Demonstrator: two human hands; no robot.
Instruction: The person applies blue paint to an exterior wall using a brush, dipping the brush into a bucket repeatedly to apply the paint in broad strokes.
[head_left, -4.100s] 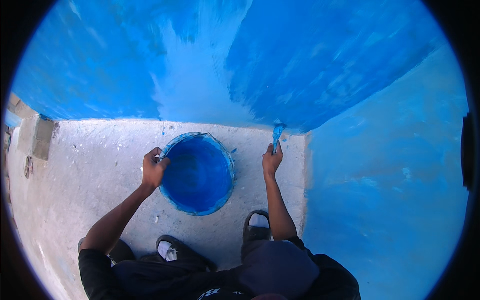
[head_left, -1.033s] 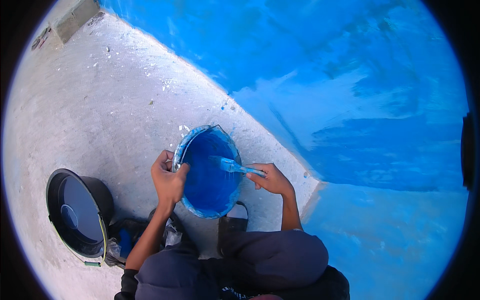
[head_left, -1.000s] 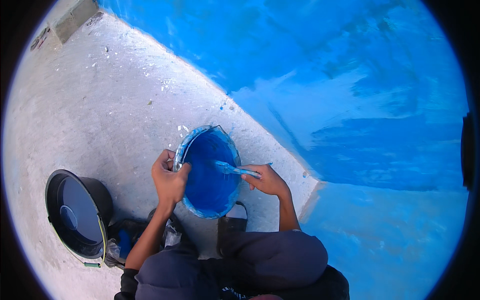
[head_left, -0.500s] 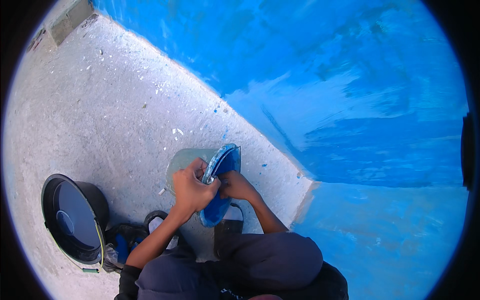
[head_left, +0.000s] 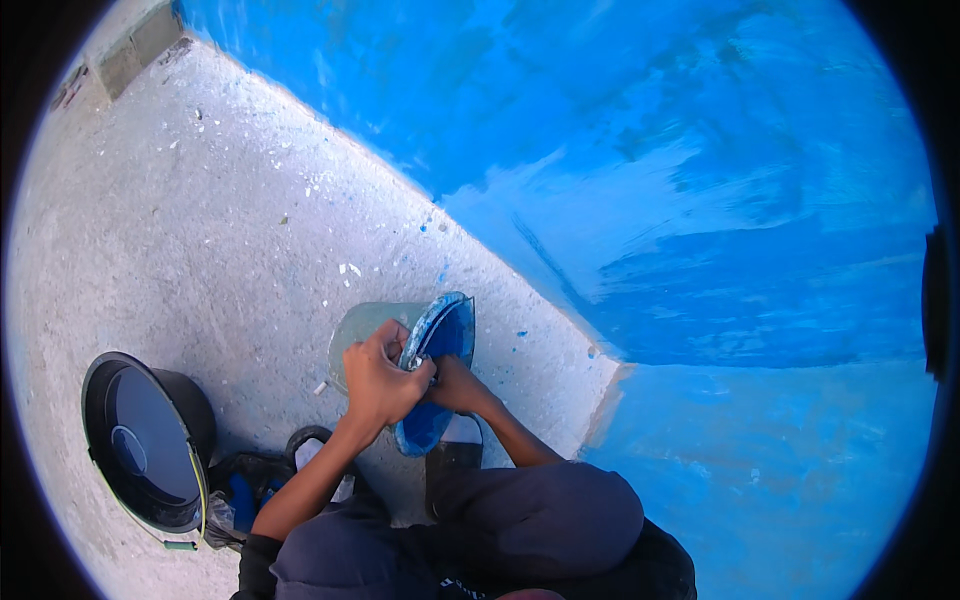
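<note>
A pale green paint bucket (head_left: pixel 362 325) lies tilted in front of me, its mouth turned to the right. Blue paint coats the inside and smears the rim. My left hand (head_left: pixel 380 380) is closed on the near-left part of that rim, thumb toward the mouth. My right hand (head_left: pixel 458 386) reaches into the mouth with curled fingers, close against my left fingertips. Something small and light shows between the two hands, too hidden to name. The right fingertips are partly covered by the rim and the left hand.
To the left stands a black bucket (head_left: pixel 195 410) of greyish liquid with a wire handle. Beside it lies a dark plastic bag (head_left: pixel 240 490) with something blue in it. A blue-painted wall (head_left: pixel 640 180) meets the rough concrete floor (head_left: pixel 220 240), which is dotted with paint chips.
The view has shifted very slightly. My right hand has moved a little lower and its fingers are tucked closer to the left fingertips. The left hand keeps its hold on the rim.
</note>
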